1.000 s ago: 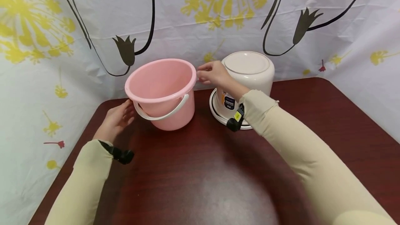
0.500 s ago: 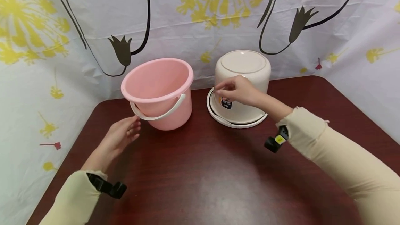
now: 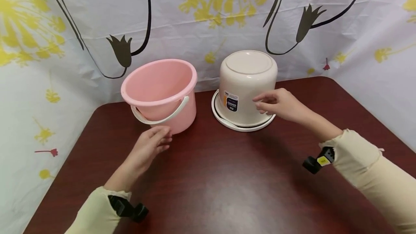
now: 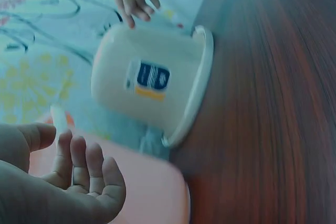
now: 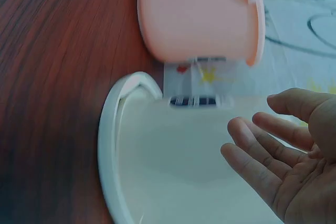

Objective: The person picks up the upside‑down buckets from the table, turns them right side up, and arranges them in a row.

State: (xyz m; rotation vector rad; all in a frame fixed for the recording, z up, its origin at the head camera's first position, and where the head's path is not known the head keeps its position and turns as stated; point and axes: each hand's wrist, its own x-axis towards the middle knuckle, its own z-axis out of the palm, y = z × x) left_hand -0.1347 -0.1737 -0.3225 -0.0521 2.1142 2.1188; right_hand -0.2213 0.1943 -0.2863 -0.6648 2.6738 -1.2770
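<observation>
A pink bucket (image 3: 185, 115) stands upright on the left, its white handle (image 3: 167, 116) hanging across the front. My left hand (image 3: 146, 149) is in front of it, fingers loosely bent and nothing between them; the left wrist view also shows that hand (image 4: 79, 177) over the pink wall. To the right, a cream bucket (image 3: 248, 82) rests upside down, rim on the table, with a dark and orange label (image 3: 231, 103) on its side. Beside its right wall, my right hand (image 3: 284, 105) hovers with relaxed fingers; in the right wrist view the same hand (image 5: 294, 156) holds nothing.
Both buckets stand near the back of a dark red-brown wooden table (image 3: 208, 176). Behind and at the sides hangs a white cloth (image 3: 182, 42) with yellow and grey flower prints. Each wrist wears a black strap-on camera (image 3: 126, 207).
My right hand has moved from the pink bucket's rim across to the cream bucket's right side. The left hand has left the pink bucket's left side and come round in front of it.
</observation>
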